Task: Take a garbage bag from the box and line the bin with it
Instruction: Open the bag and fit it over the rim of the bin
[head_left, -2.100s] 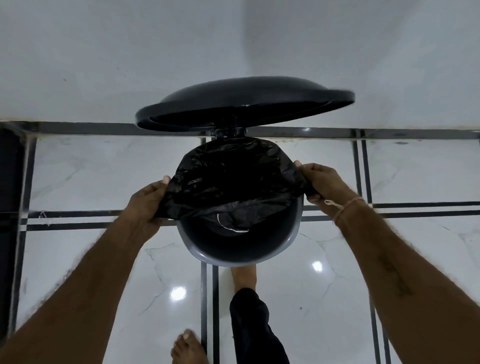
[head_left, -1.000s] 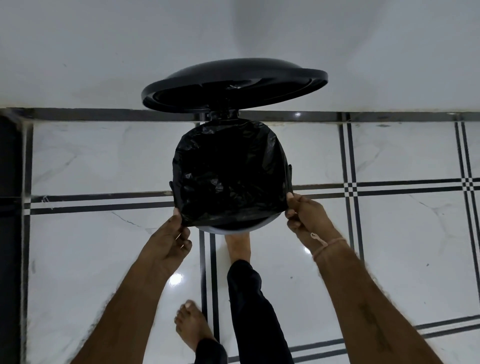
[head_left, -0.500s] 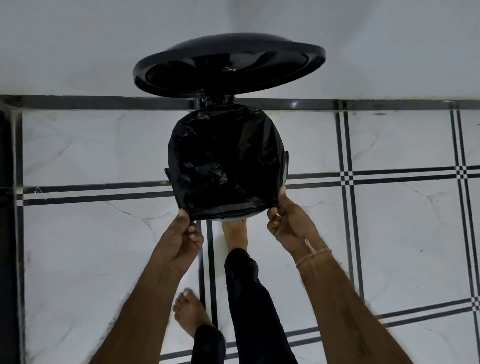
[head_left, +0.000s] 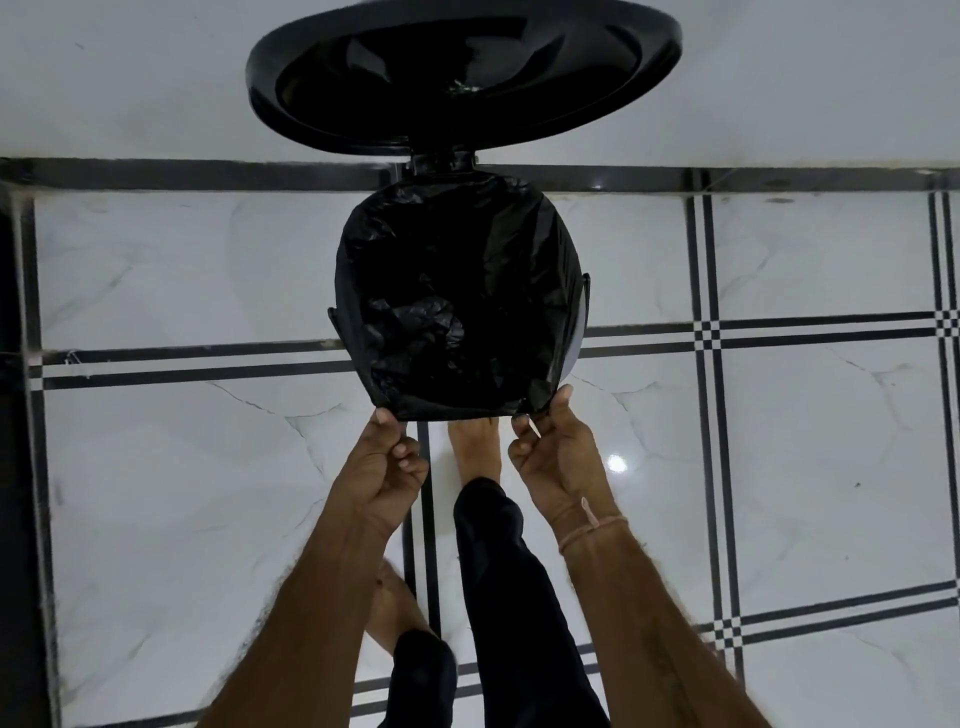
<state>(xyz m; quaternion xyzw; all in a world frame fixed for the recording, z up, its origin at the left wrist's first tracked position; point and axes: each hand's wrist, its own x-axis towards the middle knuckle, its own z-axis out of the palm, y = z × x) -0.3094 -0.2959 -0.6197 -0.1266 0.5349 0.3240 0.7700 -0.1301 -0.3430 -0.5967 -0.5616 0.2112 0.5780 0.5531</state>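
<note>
A black garbage bag (head_left: 457, 296) is spread over the mouth of a round pedal bin and covers nearly all of its rim; only a grey strip of the bin's side (head_left: 576, 338) shows at the right. The black lid (head_left: 467, 67) stands raised behind it. My left hand (head_left: 384, 467) pinches the bag's near edge at the front left. My right hand (head_left: 550, 452) pinches the same edge at the front right. One bare foot (head_left: 475, 447) reaches under the bin's front. The bag box is not in view.
The bin stands on a glossy white marble floor with black inlay lines (head_left: 711, 332), close to a white wall (head_left: 156, 78). My other foot (head_left: 395, 608) rests on the floor below my left arm. A dark vertical edge (head_left: 15, 467) runs down the far left.
Both hands drew the bag's edge from the bin's sides toward me, over the front rim. The grey rim once open at the front is now covered, and the lid has tilted up further.
</note>
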